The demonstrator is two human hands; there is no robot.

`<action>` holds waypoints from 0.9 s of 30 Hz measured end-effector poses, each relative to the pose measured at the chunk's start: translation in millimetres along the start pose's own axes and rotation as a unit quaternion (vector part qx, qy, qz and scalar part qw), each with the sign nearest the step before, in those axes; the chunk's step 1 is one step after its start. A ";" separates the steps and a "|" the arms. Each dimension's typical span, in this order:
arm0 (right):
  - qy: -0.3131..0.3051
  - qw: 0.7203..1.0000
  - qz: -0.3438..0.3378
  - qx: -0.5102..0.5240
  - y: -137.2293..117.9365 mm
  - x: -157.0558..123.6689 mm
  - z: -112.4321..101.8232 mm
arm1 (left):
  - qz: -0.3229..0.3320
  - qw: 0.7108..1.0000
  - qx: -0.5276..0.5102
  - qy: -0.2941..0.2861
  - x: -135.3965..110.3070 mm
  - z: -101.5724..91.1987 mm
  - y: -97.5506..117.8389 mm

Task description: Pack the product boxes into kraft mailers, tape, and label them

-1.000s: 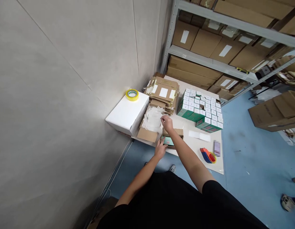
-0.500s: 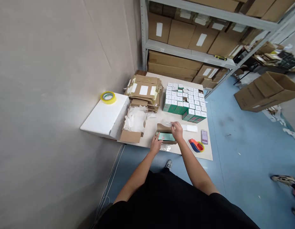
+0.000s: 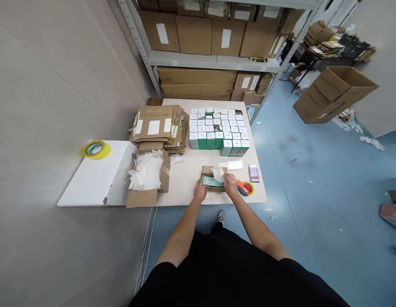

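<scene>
A small open cardboard box (image 3: 214,169) sits near the table's front edge with a mint-green carton (image 3: 213,181) lying inside it. My left hand (image 3: 200,191) is closed on the box's left end, its fingertips by the carton. Between the fingers of my right hand (image 3: 230,185), at the box's right end, is a crumpled piece of white packing paper (image 3: 218,173), held over the carton. Just right of that hand lies an orange and blue tape dispenser (image 3: 246,188). White label sheets (image 3: 231,165) rest behind the box.
Rows of white-topped green cartons (image 3: 217,128) stand at the back. Flattened cardboard (image 3: 156,123) is stacked at left, behind a box of white paper (image 3: 147,170). A yellow tape roll (image 3: 96,149) rests on a white foam box (image 3: 95,179). A purple-and-white item (image 3: 253,173) lies right. Shelving (image 3: 198,59) stands behind.
My right hand has lowered the white paper toward the open box, over the green carton. The left hand stays at the box's left end. The camera view has shifted to the right.
</scene>
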State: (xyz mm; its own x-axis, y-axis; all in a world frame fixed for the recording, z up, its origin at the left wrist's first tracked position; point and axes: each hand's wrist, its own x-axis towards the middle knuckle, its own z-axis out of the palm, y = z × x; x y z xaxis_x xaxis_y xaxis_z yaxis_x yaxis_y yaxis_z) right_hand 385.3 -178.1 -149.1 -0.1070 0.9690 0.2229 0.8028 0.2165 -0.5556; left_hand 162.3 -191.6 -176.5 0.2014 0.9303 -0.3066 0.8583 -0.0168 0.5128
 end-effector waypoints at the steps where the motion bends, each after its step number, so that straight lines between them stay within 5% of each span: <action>1: -0.075 0.997 -0.002 -0.006 3.8 2.9 1.1 | -0.013 1.000 0.008 0.004 -0.2 3.0 1.5; 4: -0.290 0.956 -0.017 -0.036 6.8 10.3 7.4 | -0.024 0.999 0.026 0.039 -6.6 10.5 4.0; 6: -0.337 0.940 -0.014 -0.051 3.8 11.6 11.8 | -0.027 0.997 0.026 0.071 -11.9 12.7 6.7; 14: -0.263 0.965 -0.008 -0.014 3.4 -3.3 2.7 | -0.011 0.992 0.003 0.125 -8.0 -4.7 28.9; 22: -0.111 0.990 0.014 0.090 34.4 -24.6 -26.7 | 0.020 0.996 0.080 -0.021 33.1 2.3 47.7; 27: -0.088 0.988 0.060 0.110 42.3 -38.5 -32.3 | -0.027 0.990 0.106 -0.084 43.0 17.7 61.6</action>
State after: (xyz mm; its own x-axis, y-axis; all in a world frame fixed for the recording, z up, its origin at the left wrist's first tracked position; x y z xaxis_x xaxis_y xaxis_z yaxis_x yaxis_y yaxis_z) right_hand 442.4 -210.1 -155.3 -0.1334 0.9910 0.0129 0.6705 0.0999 -0.7352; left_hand 232.2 -159.2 -172.3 0.2123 0.8586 -0.4667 0.9464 -0.0618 0.3169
